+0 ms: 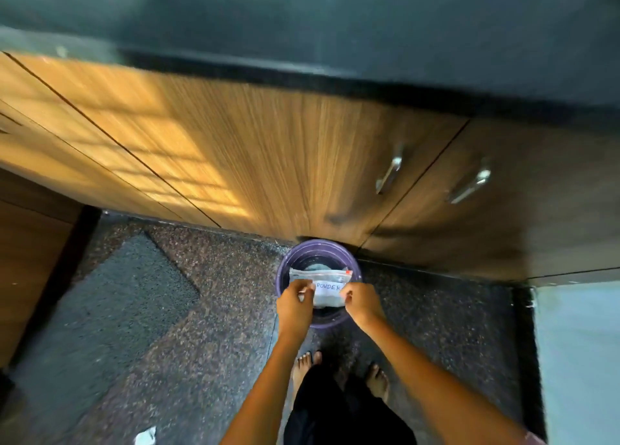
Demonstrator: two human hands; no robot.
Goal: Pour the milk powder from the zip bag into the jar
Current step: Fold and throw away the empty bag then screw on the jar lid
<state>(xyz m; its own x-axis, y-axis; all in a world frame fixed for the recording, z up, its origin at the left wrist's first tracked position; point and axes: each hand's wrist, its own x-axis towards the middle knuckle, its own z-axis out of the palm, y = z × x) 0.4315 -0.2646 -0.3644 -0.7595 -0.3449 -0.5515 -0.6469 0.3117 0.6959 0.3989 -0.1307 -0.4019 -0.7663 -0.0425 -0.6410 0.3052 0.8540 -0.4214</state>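
A clear zip bag [327, 285] with a white label reading "POWDER" hangs flat between both hands, over the mouth of a purple bucket [285, 270] on the floor. My left hand [295, 302] pinches the bag's left edge and my right hand [362, 302] pinches its right edge. The bag's zip strip with a red tab is on its far side. No jar is in view.
Wooden cabinet doors with two metal handles [389, 174] stand right behind the bucket, under a dark countertop [335, 41]. A grey floor mat [127, 293] lies to the left. My bare feet [377, 379] stand on speckled stone floor. A scrap of white [146, 436] lies near the bottom.
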